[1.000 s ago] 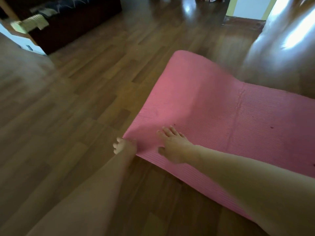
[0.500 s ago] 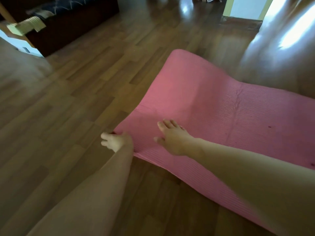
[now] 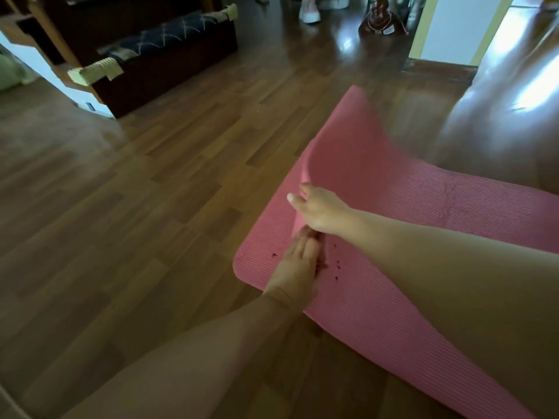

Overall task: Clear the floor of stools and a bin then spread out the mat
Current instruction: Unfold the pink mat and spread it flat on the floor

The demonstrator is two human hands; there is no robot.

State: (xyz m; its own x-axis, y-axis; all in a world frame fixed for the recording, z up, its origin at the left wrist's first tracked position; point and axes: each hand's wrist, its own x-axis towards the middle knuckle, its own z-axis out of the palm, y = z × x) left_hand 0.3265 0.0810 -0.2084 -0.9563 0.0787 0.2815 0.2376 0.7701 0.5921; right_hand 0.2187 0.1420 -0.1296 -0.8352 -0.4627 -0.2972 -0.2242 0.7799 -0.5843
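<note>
A pink ribbed mat (image 3: 459, 207) lies on the wooden floor, running from the centre off to the right. Its near-left corner rests flat, and several small dark marks dot it there. My right hand (image 3: 322, 211) pinches a raised flap of the mat, which curls up from the floor toward the far end. My left hand (image 3: 298, 264) lies flat on the mat by that corner, fingertips at the base of the lifted flap. No stool or bin is in view.
A dark wooden bench (image 3: 169, 68) with a dark blue cushion stands at the upper left, beside a white cabinet (image 3: 87, 98). A white shoe (image 3: 309, 9) and a dark figurine (image 3: 381, 21) sit at the far edge. A wall corner (image 3: 447, 28) stands at the upper right.
My right hand went from lying flat on the mat to gripping and lifting a flap of it. My left hand moved from the mat's edge onto its surface.
</note>
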